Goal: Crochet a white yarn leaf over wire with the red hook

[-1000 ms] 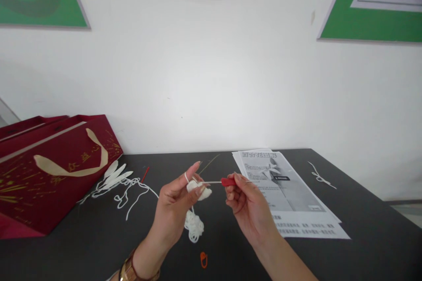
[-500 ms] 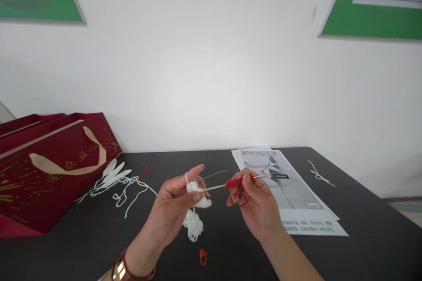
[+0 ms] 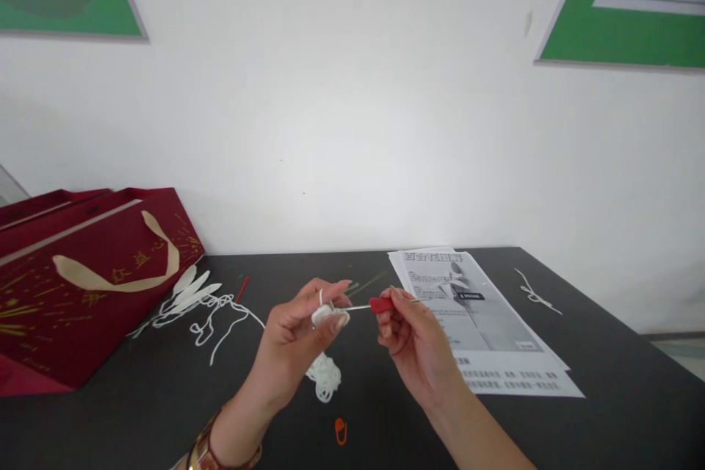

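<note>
Facing a plain white wall (image 3: 413,147), you're at a black tabletop (image 3: 396,429). Your left hand (image 3: 297,334) pinches small white crocheted yarn piece (image 3: 321,316), right hand (image 3: 417,338) pinches red-handled metal hook (image 3: 381,305), both over mid-table. Dark-red paper bag (image 3: 71,323) takes left side, printed white paper sheets (image 3: 496,316) right; tabletop runs past tied white yarn scrap (image 3: 535,297) to right edge.

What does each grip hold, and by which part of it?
Right grip: crochet hook, by its red handle. Left grip: white crocheted piece, by the side under the thumb.
</note>
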### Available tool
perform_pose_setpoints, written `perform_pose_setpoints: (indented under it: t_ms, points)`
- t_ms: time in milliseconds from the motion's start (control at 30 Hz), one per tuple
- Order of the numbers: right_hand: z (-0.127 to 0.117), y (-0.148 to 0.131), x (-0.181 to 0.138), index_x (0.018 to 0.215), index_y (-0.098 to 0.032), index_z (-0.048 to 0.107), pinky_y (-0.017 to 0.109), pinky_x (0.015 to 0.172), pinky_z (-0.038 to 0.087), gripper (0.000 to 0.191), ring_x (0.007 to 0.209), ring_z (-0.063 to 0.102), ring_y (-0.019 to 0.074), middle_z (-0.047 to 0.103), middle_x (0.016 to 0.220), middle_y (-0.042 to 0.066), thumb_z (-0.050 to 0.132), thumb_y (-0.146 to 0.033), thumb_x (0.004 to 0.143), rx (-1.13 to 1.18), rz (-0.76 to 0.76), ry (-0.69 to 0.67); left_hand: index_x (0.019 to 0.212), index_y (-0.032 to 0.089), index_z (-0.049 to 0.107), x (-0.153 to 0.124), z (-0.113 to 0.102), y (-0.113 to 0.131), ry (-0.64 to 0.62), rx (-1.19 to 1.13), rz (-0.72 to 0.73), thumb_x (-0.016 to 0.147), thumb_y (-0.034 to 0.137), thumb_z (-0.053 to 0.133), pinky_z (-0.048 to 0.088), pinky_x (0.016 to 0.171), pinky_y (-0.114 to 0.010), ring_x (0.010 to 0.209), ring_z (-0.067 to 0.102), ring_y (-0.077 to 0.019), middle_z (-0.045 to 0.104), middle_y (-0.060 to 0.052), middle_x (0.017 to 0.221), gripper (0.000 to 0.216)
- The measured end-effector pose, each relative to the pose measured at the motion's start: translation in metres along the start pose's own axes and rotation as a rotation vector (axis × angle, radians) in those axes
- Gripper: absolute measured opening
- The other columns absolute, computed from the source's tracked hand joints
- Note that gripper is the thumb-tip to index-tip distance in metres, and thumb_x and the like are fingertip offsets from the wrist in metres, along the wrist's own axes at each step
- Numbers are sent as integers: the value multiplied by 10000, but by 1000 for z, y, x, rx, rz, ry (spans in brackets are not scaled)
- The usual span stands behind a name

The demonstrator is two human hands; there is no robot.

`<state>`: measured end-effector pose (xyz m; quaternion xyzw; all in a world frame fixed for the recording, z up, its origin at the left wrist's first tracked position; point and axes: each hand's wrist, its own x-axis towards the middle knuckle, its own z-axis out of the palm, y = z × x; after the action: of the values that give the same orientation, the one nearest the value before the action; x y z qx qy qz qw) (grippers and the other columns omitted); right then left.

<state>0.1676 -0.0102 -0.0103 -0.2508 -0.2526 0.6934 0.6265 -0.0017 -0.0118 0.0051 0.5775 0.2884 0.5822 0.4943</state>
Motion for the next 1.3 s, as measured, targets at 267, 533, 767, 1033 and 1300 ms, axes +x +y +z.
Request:
perform_pose_setpoints:
  t_ms: [267,533,767,1033,1300]
  points:
    - [2,1,1,791,-99,674,182,465,566,159,454,621,93,698,598,51,714,-250,765,-34,-38,64,1027,303,722,3,-8,-4,116,36,-148,715,184,739,418,708,-181,820,486,-106,594,5,848,335]
    - [0,5,3,794,-70,689,168,454,568,78,462,625,89,714,619,67,650,-137,795,150,108,160,1120,326,669,3,-3,-19,186,-85,-87,726,162,727,440,681,-185,746,510,-82,600,20,843,430]
    - [0,7,3,792,-69,687,180,464,576,80,473,640,95,730,656,85,629,-122,807,212,146,178,1100,314,683,1,-1,-25,142,71,152,750,102,682,442,670,-185,770,534,-92,615,6,847,409]
    - [3,-3,-2,802,-102,669,191,497,571,165,483,642,102,713,628,58,705,-260,772,-20,-62,10,1144,323,655,4,-6,-24,12,9,63,793,112,646,439,713,-203,810,536,-101,618,2,881,409]
    - [9,4,-6,828,-116,664,199,523,568,186,509,650,110,724,652,66,719,-278,757,-80,-153,95,1135,316,661,2,-2,-30,151,48,48,783,147,664,437,745,-211,827,536,-105,620,7,899,391]
